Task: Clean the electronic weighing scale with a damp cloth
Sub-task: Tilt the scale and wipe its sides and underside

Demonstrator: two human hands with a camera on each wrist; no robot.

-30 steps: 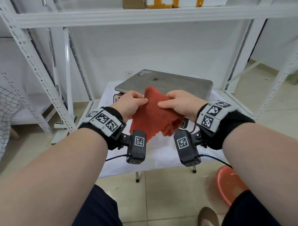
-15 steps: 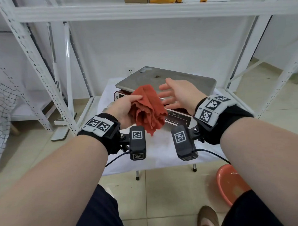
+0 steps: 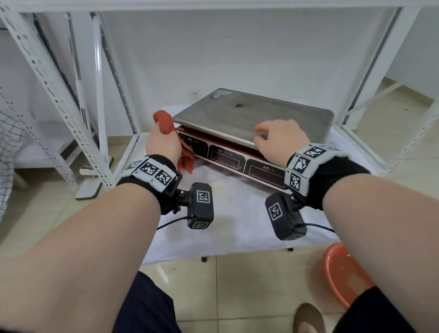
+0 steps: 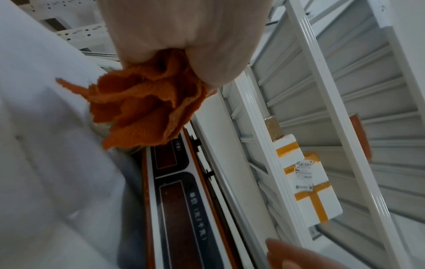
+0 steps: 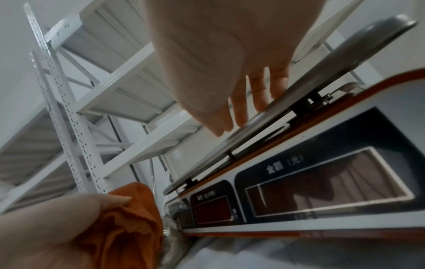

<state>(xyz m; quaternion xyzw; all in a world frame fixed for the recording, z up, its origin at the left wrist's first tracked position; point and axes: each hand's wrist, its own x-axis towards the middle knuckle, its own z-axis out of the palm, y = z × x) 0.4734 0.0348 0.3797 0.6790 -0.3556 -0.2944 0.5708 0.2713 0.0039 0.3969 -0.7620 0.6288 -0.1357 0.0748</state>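
Note:
The electronic scale has a steel weighing pan and a red front display panel, and it stands on a white-covered low table. My left hand grips a bunched red cloth at the pan's front left corner; the cloth's loose folds hang below the fist. My right hand rests on the pan's front edge with straight fingers lying flat on the steel. A small dark speck sits on the pan.
White metal shelving uprights stand at left and right of the table. An orange basin sits on the tiled floor at lower right beside my shoe. Taped boxes lie on a shelf above.
Both hands held the cloth a second ago. The right hand let go and came down onto the pan's front edge. The left hand carried the bunched cloth to the pan's left corner.

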